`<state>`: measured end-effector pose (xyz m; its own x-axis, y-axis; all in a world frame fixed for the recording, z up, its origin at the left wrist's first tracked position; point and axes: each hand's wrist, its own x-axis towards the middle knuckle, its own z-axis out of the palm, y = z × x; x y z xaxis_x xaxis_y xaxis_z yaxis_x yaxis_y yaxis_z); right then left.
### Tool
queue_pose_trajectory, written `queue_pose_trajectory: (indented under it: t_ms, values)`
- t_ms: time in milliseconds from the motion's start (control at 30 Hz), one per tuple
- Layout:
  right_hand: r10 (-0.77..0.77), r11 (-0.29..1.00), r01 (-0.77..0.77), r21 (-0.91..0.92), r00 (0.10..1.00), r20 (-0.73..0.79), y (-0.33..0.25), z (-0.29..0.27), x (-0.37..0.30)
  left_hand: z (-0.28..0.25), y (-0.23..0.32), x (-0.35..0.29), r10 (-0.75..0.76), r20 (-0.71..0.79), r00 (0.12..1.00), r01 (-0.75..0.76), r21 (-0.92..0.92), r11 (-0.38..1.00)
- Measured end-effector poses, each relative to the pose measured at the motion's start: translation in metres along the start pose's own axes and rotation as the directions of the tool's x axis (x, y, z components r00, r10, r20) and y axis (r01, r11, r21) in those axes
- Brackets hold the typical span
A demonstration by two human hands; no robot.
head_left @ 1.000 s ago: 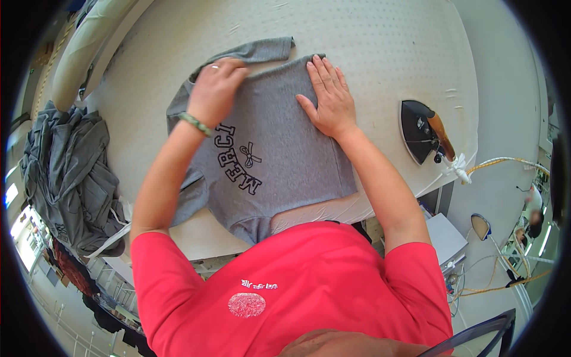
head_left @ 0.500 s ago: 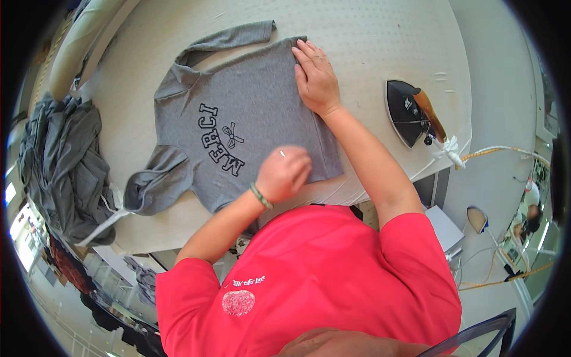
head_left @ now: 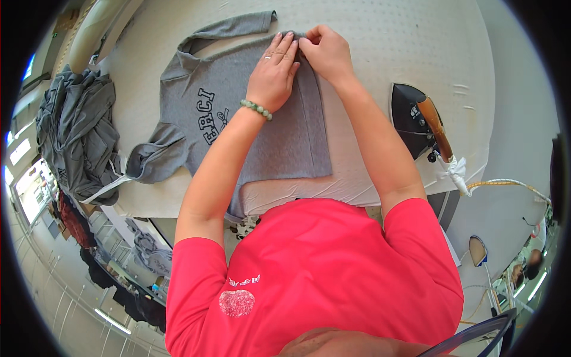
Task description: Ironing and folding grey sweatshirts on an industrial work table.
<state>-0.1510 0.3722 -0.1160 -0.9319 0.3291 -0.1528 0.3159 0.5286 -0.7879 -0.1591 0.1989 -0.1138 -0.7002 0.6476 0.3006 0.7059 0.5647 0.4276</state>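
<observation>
A grey sweatshirt (head_left: 279,152) with dark outlined lettering and a bow lies spread on the pale ironing table, its hem toward the right. My left hand (head_left: 273,74), wearing a ring and a green bead bracelet, rests flat on the cloth near the far end of the hem, fingers stretched out. Right beside it, my right hand (head_left: 328,55) pinches the far hem corner between thumb and bent fingers. The small bit of fabric in that pinch is mostly hidden. My left forearm covers part of the lettering.
To the right, a black iron (head_left: 410,116) with a wooden handle stands on the table (head_left: 380,41), a cloth-wrapped cord (head_left: 499,183) trailing from it over the edge. A heap of grey garments (head_left: 77,134) sits at the left edge. One sleeve (head_left: 157,156) points toward me.
My left hand has moved from above the near part of the sweatshirt to the far hem and flattened there. My right hand has gone from lying flat to pinching the corner.
</observation>
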Motion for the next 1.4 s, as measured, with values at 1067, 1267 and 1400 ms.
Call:
queue_pose_trajectory:
  t_ms: [1067,1267,1400]
  values:
    - [0.167,0.63,-0.414,0.657,0.899,0.406,0.038,0.001,-0.198,0.035,0.02,-0.004,-0.144,0.047,0.988,0.133,0.191,0.972]
    - [0.199,0.747,-0.453,0.486,0.851,0.487,0.052,-0.026,-0.271,0.035,0.037,-0.01,-0.177,0.016,0.984,0.167,0.258,0.952]
    - [0.24,0.672,-0.528,0.52,0.819,0.521,0.044,-0.039,-0.255,0.026,0.078,-0.055,-0.156,0.116,0.981,0.139,0.147,0.979]
